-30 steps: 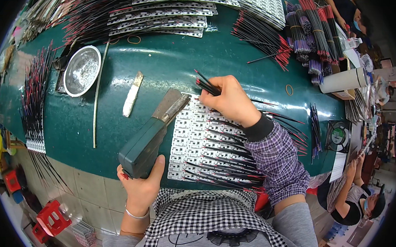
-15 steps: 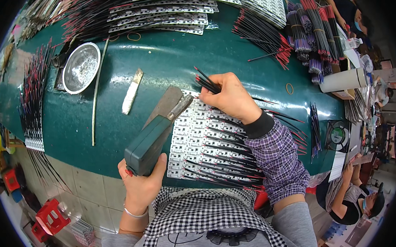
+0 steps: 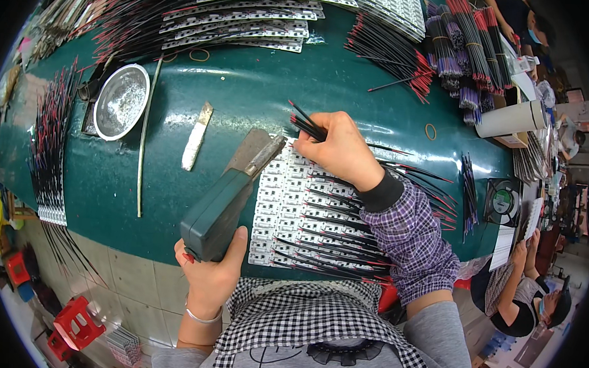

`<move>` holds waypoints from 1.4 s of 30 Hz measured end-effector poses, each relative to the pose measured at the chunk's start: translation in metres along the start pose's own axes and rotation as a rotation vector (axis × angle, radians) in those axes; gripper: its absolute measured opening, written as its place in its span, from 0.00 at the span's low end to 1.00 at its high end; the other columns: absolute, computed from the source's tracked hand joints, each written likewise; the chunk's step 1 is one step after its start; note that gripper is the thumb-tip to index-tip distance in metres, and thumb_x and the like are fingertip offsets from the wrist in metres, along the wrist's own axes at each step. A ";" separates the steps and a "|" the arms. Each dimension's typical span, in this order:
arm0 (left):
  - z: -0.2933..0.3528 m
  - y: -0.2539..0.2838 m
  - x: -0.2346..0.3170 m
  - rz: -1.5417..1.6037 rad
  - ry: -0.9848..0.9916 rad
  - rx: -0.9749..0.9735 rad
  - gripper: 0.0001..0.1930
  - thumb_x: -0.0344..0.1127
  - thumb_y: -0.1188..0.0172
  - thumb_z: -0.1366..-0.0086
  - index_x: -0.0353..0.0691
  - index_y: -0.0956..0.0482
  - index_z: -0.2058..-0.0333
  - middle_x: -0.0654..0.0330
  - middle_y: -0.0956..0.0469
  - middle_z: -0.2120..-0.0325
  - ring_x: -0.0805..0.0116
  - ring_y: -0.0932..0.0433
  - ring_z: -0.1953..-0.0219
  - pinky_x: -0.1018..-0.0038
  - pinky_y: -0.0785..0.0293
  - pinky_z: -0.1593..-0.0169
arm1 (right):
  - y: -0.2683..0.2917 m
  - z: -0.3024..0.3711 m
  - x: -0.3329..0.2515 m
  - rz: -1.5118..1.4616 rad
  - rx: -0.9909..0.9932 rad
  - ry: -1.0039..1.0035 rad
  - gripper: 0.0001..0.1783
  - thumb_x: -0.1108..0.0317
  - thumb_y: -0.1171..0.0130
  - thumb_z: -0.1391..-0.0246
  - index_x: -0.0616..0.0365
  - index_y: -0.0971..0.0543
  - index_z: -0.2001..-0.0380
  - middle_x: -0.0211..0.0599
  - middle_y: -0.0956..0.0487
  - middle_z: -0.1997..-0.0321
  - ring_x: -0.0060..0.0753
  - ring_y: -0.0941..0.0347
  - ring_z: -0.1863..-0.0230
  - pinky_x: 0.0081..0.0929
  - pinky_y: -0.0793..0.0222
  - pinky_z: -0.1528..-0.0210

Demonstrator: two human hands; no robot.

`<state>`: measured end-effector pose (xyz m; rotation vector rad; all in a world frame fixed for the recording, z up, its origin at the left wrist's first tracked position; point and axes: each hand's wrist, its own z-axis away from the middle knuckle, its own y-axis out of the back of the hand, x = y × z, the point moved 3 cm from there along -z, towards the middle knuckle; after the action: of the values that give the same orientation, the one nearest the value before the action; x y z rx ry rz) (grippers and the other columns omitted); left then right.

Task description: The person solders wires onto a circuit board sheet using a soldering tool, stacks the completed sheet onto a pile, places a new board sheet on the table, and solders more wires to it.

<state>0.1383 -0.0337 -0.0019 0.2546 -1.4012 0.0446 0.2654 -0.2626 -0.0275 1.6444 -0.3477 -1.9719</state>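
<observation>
My left hand [image 3: 214,280] grips a dark green soldering gun [image 3: 214,210] from below. Its grey metal front end slants up over the top left corner of a white circuit board panel [image 3: 271,216], close to my right fingertips. My right hand [image 3: 341,150] pinches a small bundle of black wires [image 3: 309,127] with red ends, held at the panel's upper edge. Rows of black wires [image 3: 332,234] lie across the panel and stick out to its right under my forearm. Whether the tool's tip touches the panel I cannot make out.
On the green table [image 3: 168,177] lie a metal bowl [image 3: 121,101], a thin rod [image 3: 146,143] and a whitish strip [image 3: 196,137]. Wired panels [image 3: 243,28] are stacked at the back, bundled wires [image 3: 475,43] at the back right. A fan [image 3: 503,201] and co-workers are to the right.
The soldering gun has tipped slightly, its rear end shifting left and its front end nearer the wires. My right hand has shifted slightly left. A co-worker at the right has moved a panel.
</observation>
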 end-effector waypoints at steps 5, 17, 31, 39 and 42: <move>0.000 -0.001 0.000 -0.026 0.062 -0.035 0.08 0.25 0.32 0.44 0.32 0.19 0.66 0.62 0.19 0.71 0.78 0.24 0.71 0.78 0.29 0.66 | 0.000 0.004 -0.006 0.088 0.075 0.039 0.11 0.68 0.39 0.56 0.68 0.21 0.76 0.51 0.25 0.83 0.45 0.25 0.80 0.37 0.32 0.73; 0.010 0.019 0.013 0.009 -0.164 0.384 0.16 0.18 0.35 0.46 0.31 0.23 0.58 0.58 0.21 0.70 0.76 0.28 0.80 0.80 0.32 0.77 | -0.004 0.006 -0.009 0.133 0.142 0.022 0.10 0.69 0.40 0.56 0.69 0.21 0.77 0.55 0.27 0.85 0.53 0.26 0.82 0.41 0.32 0.75; -0.024 0.089 0.013 0.141 -0.317 0.558 0.16 0.18 0.40 0.43 0.25 0.25 0.55 0.50 0.21 0.61 0.78 0.32 0.81 0.83 0.39 0.79 | 0.008 0.017 -0.009 0.047 0.125 0.182 0.11 0.68 0.42 0.43 0.69 0.22 0.67 0.51 0.26 0.74 0.49 0.28 0.72 0.40 0.34 0.67; 0.006 0.046 0.011 0.206 -0.167 0.299 0.23 0.16 0.40 0.45 0.27 0.28 0.48 0.48 0.21 0.59 0.77 0.31 0.80 0.82 0.37 0.80 | 0.012 0.046 -0.038 0.053 0.238 0.310 0.09 0.72 0.40 0.47 0.68 0.22 0.65 0.48 0.25 0.69 0.51 0.27 0.68 0.38 0.32 0.65; 0.013 0.037 0.008 0.239 -0.093 0.217 0.25 0.16 0.39 0.46 0.28 0.29 0.48 0.49 0.21 0.59 0.76 0.29 0.79 0.82 0.35 0.80 | 0.003 0.041 -0.031 0.050 0.155 0.157 0.09 0.73 0.38 0.53 0.69 0.21 0.68 0.51 0.23 0.70 0.52 0.25 0.68 0.39 0.30 0.65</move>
<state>0.1209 -0.0016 0.0135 0.2701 -1.5152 0.3875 0.2296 -0.2532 0.0087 1.8561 -0.4873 -1.8037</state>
